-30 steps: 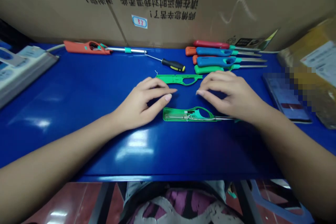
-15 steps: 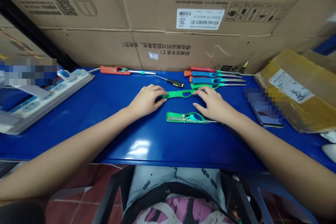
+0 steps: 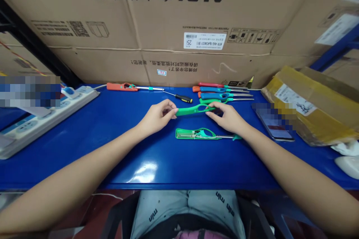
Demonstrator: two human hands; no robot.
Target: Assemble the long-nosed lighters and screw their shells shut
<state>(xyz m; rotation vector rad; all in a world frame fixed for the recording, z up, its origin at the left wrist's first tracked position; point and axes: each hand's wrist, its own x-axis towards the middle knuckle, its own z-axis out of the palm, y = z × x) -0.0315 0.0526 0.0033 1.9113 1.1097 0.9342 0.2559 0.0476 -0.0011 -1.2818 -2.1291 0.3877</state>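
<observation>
Pinching a green plastic lighter shell [image 3: 193,110] at each end, the left hand [image 3: 157,116] and right hand [image 3: 226,118] hold it just beyond an open green lighter [image 3: 196,133], where a slipping grip could drop it onto the exposed wires [image 3: 203,136].

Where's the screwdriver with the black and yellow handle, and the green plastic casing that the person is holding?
Screwdriver [image 3: 183,98], head view, on its black and yellow handle.
Green plastic casing [image 3: 193,110], head view, on its middle, between the two hands.
</observation>
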